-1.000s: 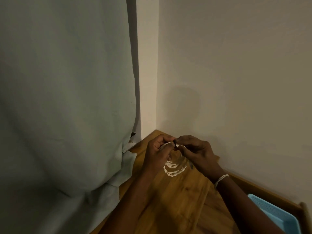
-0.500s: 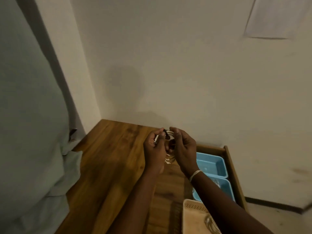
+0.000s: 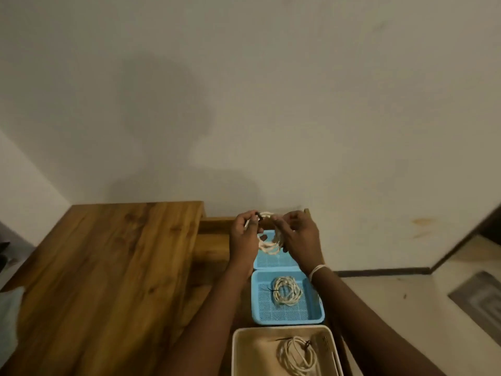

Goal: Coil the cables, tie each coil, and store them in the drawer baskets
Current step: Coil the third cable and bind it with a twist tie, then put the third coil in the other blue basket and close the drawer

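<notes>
A small white coiled cable point(image 3: 268, 246) hangs between my two hands above the far blue basket point(image 3: 273, 263). My left hand point(image 3: 245, 237) pinches the coil's top, where a dark tie shows at my fingertips. My right hand point(image 3: 299, 237) grips the other side of the coil. The near blue basket point(image 3: 260, 310) holds a tied white coil point(image 3: 286, 291). A beige basket point(image 3: 244, 354) at the bottom holds another tied white coil point(image 3: 298, 356).
The three baskets sit in a row in an open wooden drawer point(image 3: 214, 226) to the right of a wooden tabletop point(image 3: 108, 267). A pale wall rises behind. Tiled floor point(image 3: 406, 308) and a grey mat point(image 3: 479, 297) lie at the right.
The view has swung right from the curtain and tabletop to the drawer. Both hands carried the coil from over the tabletop to above the far blue basket.
</notes>
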Motion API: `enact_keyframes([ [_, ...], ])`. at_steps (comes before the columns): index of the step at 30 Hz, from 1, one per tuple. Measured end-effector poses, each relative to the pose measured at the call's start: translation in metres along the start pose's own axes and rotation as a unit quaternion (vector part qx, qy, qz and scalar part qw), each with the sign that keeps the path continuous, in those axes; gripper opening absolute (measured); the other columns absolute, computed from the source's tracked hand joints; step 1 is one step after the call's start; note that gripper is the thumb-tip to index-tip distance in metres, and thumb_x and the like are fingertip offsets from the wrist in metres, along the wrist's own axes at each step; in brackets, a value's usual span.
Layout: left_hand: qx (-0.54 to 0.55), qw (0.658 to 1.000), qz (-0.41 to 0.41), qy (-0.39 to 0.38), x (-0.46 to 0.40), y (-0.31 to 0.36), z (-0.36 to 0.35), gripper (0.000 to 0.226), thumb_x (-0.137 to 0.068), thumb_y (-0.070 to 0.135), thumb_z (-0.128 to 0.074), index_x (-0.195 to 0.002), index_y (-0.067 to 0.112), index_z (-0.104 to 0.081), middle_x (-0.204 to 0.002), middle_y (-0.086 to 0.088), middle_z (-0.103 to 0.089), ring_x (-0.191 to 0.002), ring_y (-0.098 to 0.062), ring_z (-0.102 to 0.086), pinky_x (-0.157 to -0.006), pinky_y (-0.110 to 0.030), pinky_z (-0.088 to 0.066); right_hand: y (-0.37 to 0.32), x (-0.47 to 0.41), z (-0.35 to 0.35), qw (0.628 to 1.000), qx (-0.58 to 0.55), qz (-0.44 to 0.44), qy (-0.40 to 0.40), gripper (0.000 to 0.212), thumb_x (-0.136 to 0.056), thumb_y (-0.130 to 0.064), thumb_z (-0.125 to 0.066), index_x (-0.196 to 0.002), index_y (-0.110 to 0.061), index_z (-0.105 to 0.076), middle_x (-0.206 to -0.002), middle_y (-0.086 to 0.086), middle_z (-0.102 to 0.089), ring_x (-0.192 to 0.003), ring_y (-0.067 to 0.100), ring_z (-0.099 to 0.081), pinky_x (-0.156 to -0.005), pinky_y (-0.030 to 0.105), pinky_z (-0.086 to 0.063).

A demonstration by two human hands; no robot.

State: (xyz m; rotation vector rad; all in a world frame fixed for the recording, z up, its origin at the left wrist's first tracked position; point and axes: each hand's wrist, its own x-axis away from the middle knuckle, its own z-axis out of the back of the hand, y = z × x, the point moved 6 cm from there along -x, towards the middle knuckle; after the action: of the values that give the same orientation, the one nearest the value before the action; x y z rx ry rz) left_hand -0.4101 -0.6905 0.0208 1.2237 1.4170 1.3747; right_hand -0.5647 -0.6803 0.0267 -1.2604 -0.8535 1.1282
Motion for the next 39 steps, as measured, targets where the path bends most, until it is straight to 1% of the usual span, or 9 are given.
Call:
enact_keyframes([
  [2,-0.046,0.997,0.051,-0.035,-0.017,-0.035,-0.025,0.02,-0.096,0.014,-0.054,-0.108,0.028,-0.064,-0.103,-0.004,-0.069,-0.086,-0.019,-0.066,-0.073,-0.038,-0.056,0.037,-0.024,0.016,0.999,-0.011,-0.043,0.014,0.038,-0.085,-0.032,-0.078,-0.084,-0.001,-0.056,-0.066,0.013,-0.065,-0.043,0.015,-0.057,-0.04,0.028,-0.047],
  [8,-0.189,0.958,0.189,-0.106,-0.054,-0.131,-0.063,0.041,-0.101,0.015,-0.041,-0.138,0.029,-0.047,-0.115,0.005,-0.055,-0.084,-0.006,-0.054,-0.073,-0.032,-0.049,0.148,-0.078,0.032,0.986,0.041,-0.162,0.01,0.04,-0.083,-0.039,-0.078,-0.073,-0.001,-0.068,-0.065,0.012,-0.069,-0.056,0.02,-0.064,-0.05,0.029,-0.054],
  [12,-0.229,0.947,0.212,-0.074,-0.078,-0.175,-0.066,0.043,-0.097,0.005,-0.04,-0.136,0.018,-0.052,-0.093,0.009,-0.061,-0.074,-0.013,-0.054,-0.067,-0.032,-0.043,0.206,-0.099,0.013,0.968,0.046,-0.236,-0.068,0.025,-0.089,-0.022,-0.074,-0.087,0.002,-0.066,-0.075,0.011,-0.07,-0.067,0.024,-0.068,-0.058,0.033,-0.061],
  [15,-0.257,0.941,0.22,-0.023,-0.095,-0.197,-0.06,0.047,-0.095,0.002,-0.04,-0.14,0.014,-0.047,-0.121,-0.004,-0.062,-0.076,-0.015,-0.058,-0.056,-0.025,-0.043,0.238,-0.108,-0.002,0.96,0.084,-0.252,-0.088,0.016,-0.09,-0.025,-0.071,-0.09,-0.013,-0.061,-0.091,0.011,-0.071,-0.082,0.027,-0.072,-0.072,0.048,-0.063],
  [17,-0.269,0.937,0.224,-0.014,-0.107,-0.209,-0.061,0.049,-0.093,0.0,-0.041,-0.141,0.012,-0.044,-0.13,-0.006,-0.057,-0.069,-0.007,-0.053,-0.053,-0.023,-0.043,0.249,-0.115,-0.006,0.955,0.13,-0.256,-0.079,0.012,-0.092,-0.024,-0.066,-0.096,-0.014,-0.059,-0.1,0.011,-0.07,-0.092,0.028,-0.069,-0.081,0.043,-0.06],
  [21,-0.251,0.937,0.242,-0.013,-0.122,-0.224,-0.066,0.036,-0.089,-0.001,-0.047,-0.12,0.012,-0.058,-0.096,0.0,-0.062,-0.074,-0.013,-0.057,-0.062,-0.027,-0.046,0.261,-0.129,-0.01,0.942,0.193,-0.265,-0.063,0.016,-0.097,-0.014,-0.052,-0.107,-0.005,-0.061,-0.11,0.017,-0.067,-0.103,0.032,-0.064,-0.082,0.033,-0.052],
  [24,-0.248,0.935,0.252,-0.037,-0.128,-0.236,-0.07,0.025,-0.091,0.002,-0.044,-0.099,0.018,-0.062,-0.09,-0.002,-0.066,-0.082,-0.019,-0.059,-0.07,-0.034,-0.047,0.263,-0.136,-0.016,0.938,0.222,-0.259,-0.058,0.019,-0.098,-0.013,-0.05,-0.106,-0.003,-0.064,-0.107,0.016,-0.069,-0.101,0.031,-0.066,-0.075,0.028,-0.049],
  [29,-0.305,0.91,0.266,-0.094,-0.126,-0.253,-0.068,0.019,-0.087,0.005,-0.047,-0.079,0.011,-0.063,-0.076,-0.008,-0.063,-0.065,-0.018,-0.051,-0.056,-0.026,-0.035,0.265,-0.137,-0.02,0.935,0.271,-0.219,-0.067,0.019,-0.093,-0.007,-0.057,-0.105,-0.006,-0.072,-0.105,0.014,-0.073,-0.096,0.028,-0.07,-0.08,0.032,-0.059],
  [39,-0.317,0.916,0.222,-0.109,-0.112,-0.243,-0.067,0.028,-0.09,0.013,-0.052,-0.117,0.017,-0.057,-0.121,-0.012,-0.06,-0.092,-0.023,-0.061,-0.066,-0.03,-0.05,0.249,-0.125,-0.013,0.935,0.304,-0.155,-0.1,0.022,-0.096,-0.008,-0.055,-0.112,0.001,-0.069,-0.106,0.017,-0.073,-0.096,0.029,-0.069,-0.071,0.02,-0.043],
])
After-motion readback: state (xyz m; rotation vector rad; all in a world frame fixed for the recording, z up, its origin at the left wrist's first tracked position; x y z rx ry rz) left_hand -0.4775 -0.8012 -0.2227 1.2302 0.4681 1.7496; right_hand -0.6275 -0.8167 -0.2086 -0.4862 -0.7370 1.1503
